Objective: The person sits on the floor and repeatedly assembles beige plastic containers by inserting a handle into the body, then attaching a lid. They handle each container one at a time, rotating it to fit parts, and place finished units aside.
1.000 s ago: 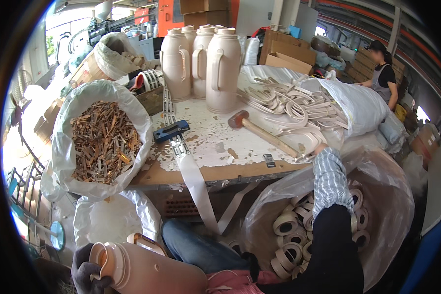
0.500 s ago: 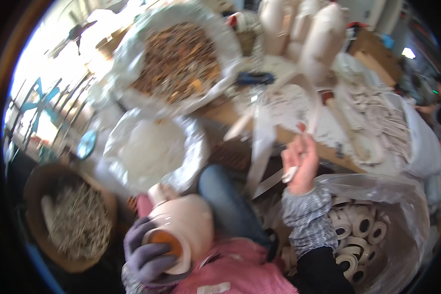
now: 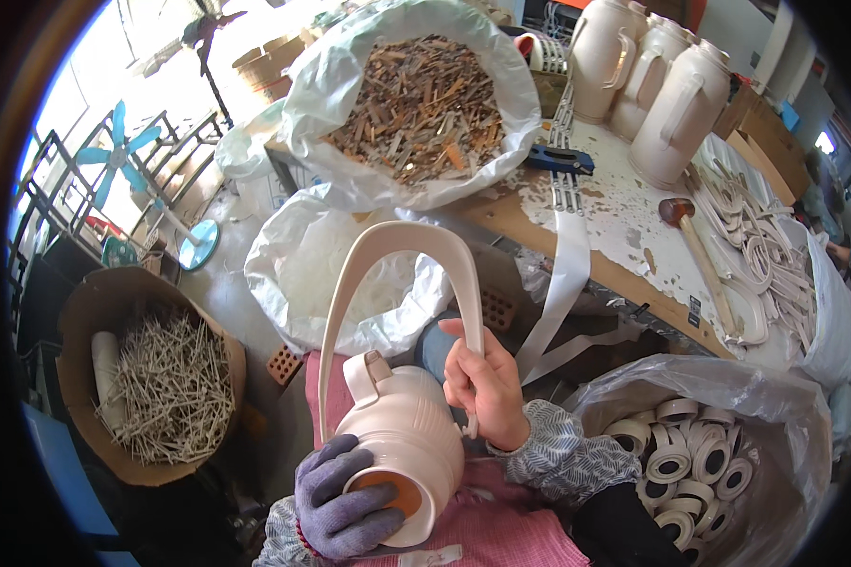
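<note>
A pale pink plastic thermos jug body (image 3: 408, 406) lies tilted in my lap, its round open end with an orange inside facing me. My left hand (image 3: 345, 496), in a purple-grey glove, grips the rim of that end, with fingers across the opening. A small side grip (image 3: 364, 376) stands out near the jug's far end. My bare right hand (image 3: 485, 389) is closed round one leg of a long curved carrying handle (image 3: 402, 236), which arches over the jug. One handle tip is beside the jug's right side; the other reaches down near my left glove, and I cannot tell whether either is attached.
On the worn bench (image 3: 624, 227) stand several thermos jugs (image 3: 681, 118), a mallet (image 3: 695, 250) and piled handles (image 3: 766, 255). A bag of brown scraps (image 3: 425, 113) sits behind. To the right is a bag of rings (image 3: 700, 454); to the left, a carton of sticks (image 3: 175, 397).
My right hand has brought the handle from over the bench down and left to the jug. The jug has shifted slightly right, with my left hand still gripping it.
</note>
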Tool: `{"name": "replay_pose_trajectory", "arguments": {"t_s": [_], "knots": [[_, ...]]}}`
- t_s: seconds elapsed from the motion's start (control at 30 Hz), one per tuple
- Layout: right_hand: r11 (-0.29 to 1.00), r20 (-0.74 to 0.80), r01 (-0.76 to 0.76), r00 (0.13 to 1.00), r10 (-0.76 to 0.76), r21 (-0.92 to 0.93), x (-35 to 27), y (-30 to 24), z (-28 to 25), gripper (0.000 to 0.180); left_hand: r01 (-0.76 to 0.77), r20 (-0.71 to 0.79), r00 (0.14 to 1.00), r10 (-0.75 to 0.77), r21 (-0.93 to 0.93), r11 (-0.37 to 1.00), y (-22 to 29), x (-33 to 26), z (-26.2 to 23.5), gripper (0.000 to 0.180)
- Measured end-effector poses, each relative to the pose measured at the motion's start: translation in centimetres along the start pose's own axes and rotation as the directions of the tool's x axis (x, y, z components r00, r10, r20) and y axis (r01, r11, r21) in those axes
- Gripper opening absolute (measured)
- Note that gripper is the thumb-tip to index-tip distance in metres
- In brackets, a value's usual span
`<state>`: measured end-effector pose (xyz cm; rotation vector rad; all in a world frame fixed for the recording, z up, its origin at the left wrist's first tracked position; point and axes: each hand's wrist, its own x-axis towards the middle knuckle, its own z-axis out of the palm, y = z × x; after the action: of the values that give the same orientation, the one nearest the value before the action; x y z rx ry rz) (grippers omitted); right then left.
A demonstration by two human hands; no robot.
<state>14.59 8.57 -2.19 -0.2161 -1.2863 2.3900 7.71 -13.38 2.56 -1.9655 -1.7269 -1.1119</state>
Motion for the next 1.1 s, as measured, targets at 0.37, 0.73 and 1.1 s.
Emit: {"name": "replay_pose_trajectory", "arguments": {"t_s": [0.37, 0.73, 1.1], "knots": [[0.963, 0.079, -0.238, 0.965, 0.248, -0.123, -1.5, 0.7, 3.4, 0.037, 0.570, -0.038, 0.326, -0.945, -0.789, 0.228, 1.0, -3.2, -1.1, 0.066], [0.929, 0.140, -0.248, 0.946, 0.294, -0.274, -2.7, 0.3, -1.1, 0.038, 0.256, 0.349, 0.307, -0.885, -0.926, -0.277, 0.1, -5.2, 3.8, 0.028], [0.943, 0.108, -0.176, 0.971, 0.213, -0.284, -2.6, 0.6, 0.1, 0.022, 0.340, 0.216, 0.175, -0.961, -0.929, -0.147, 1.4, -2.1, 3.2, 0.033]]}}
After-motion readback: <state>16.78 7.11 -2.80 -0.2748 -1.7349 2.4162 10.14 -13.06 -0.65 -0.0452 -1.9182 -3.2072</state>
